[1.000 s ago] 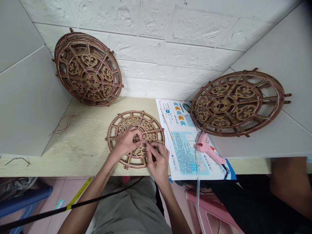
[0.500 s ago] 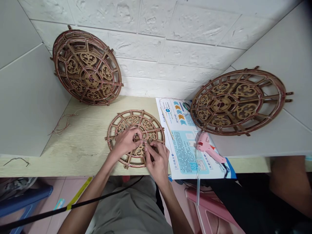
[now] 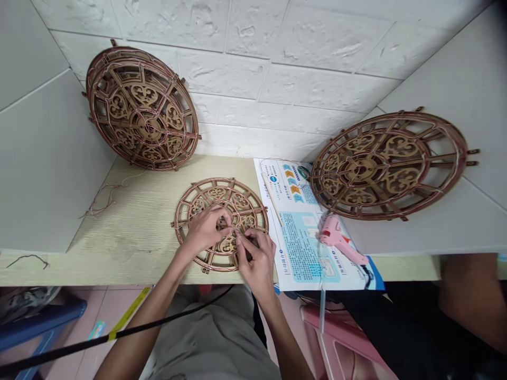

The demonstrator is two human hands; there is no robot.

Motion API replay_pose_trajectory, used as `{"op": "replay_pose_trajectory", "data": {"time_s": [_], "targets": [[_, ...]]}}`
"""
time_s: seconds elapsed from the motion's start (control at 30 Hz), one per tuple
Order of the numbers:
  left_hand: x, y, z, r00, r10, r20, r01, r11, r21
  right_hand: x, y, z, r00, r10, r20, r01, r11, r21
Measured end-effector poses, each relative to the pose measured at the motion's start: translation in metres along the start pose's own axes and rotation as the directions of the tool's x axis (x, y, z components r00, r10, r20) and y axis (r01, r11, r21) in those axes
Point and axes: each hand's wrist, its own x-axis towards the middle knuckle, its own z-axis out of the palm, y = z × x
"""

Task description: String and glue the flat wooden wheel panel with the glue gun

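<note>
A round brown openwork frame [image 3: 216, 192] with scroll shapes and thin pinkish wire along its ribs lies flat on the wooden table. Over its left and middle part is my left hand [image 3: 208, 227], thumb and forefinger pinched together near the centre. My right hand [image 3: 255, 256] rests over the lower right part, its thumb and forefinger also closed close to the left fingertips. What lies between the fingertips is too small to make out; wire runs near them. The hands hide part of the frame's centre.
Similar round frames lean at the back left [image 3: 144, 95] and on the right [image 3: 364, 169]. A pink glue gun [image 3: 336, 237] and a thin stick [image 3: 273, 203] lie on a printed sheet [image 3: 293, 264]. Loose wire [image 3: 101, 203] is at left. Another person's arm [image 3: 471, 295] shows at right.
My right hand has shifted very slightly at the fingertips. The rest of the view looks nearly the same.
</note>
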Motion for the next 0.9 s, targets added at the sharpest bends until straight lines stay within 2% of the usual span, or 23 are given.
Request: {"op": "replay_pose_trajectory", "data": {"time_s": [0.17, 0.37, 0.9], "targets": [[0.003, 0.006, -0.003, 0.998, -0.058, 0.025, 0.058, 0.998, 0.012, 0.001, 0.000, 0.000, 1.000, -0.012, -0.005, 0.012, 1.000, 0.000], [0.005, 0.021, 0.002, 0.989, -0.147, -0.022, 0.149, 0.969, 0.197, 0.001, 0.000, 0.000, 1.000, -0.018, 0.000, 0.018, 1.000, -0.011], [0.008, 0.019, -0.001, 0.982, -0.184, 0.036, 0.177, 0.974, 0.138, 0.000, -0.002, -0.001, 1.000, -0.025, -0.016, 0.025, 1.000, -0.009]]}}
